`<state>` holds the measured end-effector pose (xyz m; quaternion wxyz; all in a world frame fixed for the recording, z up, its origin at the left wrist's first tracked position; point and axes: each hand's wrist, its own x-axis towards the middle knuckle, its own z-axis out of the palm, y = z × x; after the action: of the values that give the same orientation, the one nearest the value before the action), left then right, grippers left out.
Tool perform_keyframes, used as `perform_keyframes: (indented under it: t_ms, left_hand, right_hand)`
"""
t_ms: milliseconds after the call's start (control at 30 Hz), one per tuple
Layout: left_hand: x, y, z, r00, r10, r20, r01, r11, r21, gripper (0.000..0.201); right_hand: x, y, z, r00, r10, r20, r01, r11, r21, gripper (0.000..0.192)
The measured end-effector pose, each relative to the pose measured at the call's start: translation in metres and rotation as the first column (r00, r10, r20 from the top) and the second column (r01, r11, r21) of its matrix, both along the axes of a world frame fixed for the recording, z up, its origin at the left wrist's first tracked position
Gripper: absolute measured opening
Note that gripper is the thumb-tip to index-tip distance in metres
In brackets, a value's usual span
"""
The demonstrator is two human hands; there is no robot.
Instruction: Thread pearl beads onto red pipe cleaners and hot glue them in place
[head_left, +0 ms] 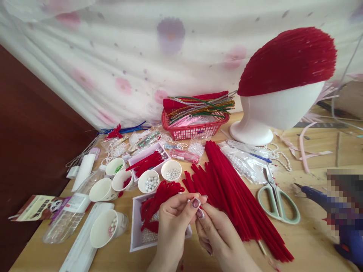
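Observation:
My left hand [174,221] and my right hand [217,232] meet at the fingertips near the table's front, pinching a small red piece of pipe cleaner [202,204] between thumbs and forefingers. Just behind the hands lies a long pile of red pipe cleaners [235,189]. Under my left hand sits a white tray [136,234] with bent red pipe cleaner pieces [159,198] and pearl beads. A white foam mannequin head [279,109] stands at the back right, covered with a cap of red pipe cleaners [287,60].
Paper cups [102,189] of beads stand to the left, one cup [106,227] tipped over. A red basket [194,126] holds coloured pipe cleaners. Green-handled scissors [276,200] and a blue glue gun [323,198] lie right. A plastic bottle [70,213] lies at the left edge.

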<state>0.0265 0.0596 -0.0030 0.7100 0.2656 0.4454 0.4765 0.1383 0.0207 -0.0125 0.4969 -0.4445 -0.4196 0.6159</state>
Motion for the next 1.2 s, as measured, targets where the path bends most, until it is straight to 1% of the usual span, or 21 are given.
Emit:
perform_keyframes:
  t_ms: [67, 133, 233, 333, 467, 600, 733, 833, 1000, 1100, 1167, 1200]
  left_hand:
    - [0.0, 0.0, 0.001, 1.0, 0.008, 0.002, -0.008, 1.0, 0.008, 0.03]
    - [0.001, 0.001, 0.001, 0.999, 0.017, 0.037, -0.018, 0.999, 0.027, 0.035]
    - [0.001, 0.002, 0.003, 0.996, 0.023, 0.085, -0.027, 0.999, 0.038, 0.041]
    - [0.0, 0.0, 0.002, 0.997, 0.038, 0.063, -0.04, 0.999, 0.034, 0.037]
    - [0.001, -0.002, 0.002, 0.999, 0.041, 0.015, -0.041, 0.999, 0.023, 0.037]
    - [0.003, -0.001, 0.004, 0.999, 0.041, -0.016, -0.041, 0.999, 0.017, 0.042]
    - [0.003, -0.002, 0.006, 0.999, 0.02, 0.037, -0.021, 1.0, 0.017, 0.043]
    - [0.002, -0.003, 0.008, 0.998, -0.016, 0.06, 0.015, 1.0, 0.017, 0.044]
    - [0.002, -0.003, 0.009, 0.997, -0.07, -0.024, 0.071, 0.997, 0.019, 0.036]
    - [0.002, -0.005, 0.007, 0.996, -0.08, -0.029, 0.081, 0.997, 0.017, 0.037]
    - [0.002, -0.007, 0.007, 0.992, -0.126, -0.016, 0.126, 0.992, 0.004, 0.042]
    - [0.002, -0.009, 0.007, 0.991, -0.133, -0.012, 0.133, 0.991, 0.002, 0.043]
  right_hand:
    - [0.0, 0.0, -0.001, 1.0, 0.011, -0.022, -0.012, 1.0, -0.012, 0.046]
    - [0.001, 0.0, -0.003, 0.999, 0.022, -0.045, -0.024, 0.999, -0.037, 0.047]
    - [0.004, -0.002, -0.005, 0.998, -0.011, -0.054, 0.006, 0.994, -0.108, 0.05]
    - [0.004, -0.003, -0.005, 0.998, -0.023, -0.055, 0.015, 0.989, -0.147, 0.053]
    - [0.003, -0.004, -0.006, 0.996, 0.032, -0.087, -0.04, 0.995, -0.096, 0.052]
    - [0.004, -0.005, -0.009, 0.996, 0.021, -0.081, -0.029, 0.995, -0.098, 0.052]
    - [0.005, -0.001, -0.007, 0.995, 0.041, -0.089, -0.048, 0.997, -0.067, 0.049]
    - [0.005, 0.002, -0.004, 0.994, 0.036, -0.101, -0.042, 0.997, -0.059, 0.052]
    - [0.003, 0.002, -0.001, 0.999, -0.022, -0.03, 0.018, 0.992, -0.125, 0.065]
    - [0.004, 0.0, 0.002, 0.999, -0.032, 0.018, 0.034, 0.992, -0.124, 0.074]
    - [0.009, -0.003, 0.005, 0.996, -0.025, 0.088, 0.035, 0.993, -0.115, 0.074]
    - [0.014, -0.007, 0.007, 0.988, -0.014, 0.151, 0.029, 0.995, -0.098, 0.07]
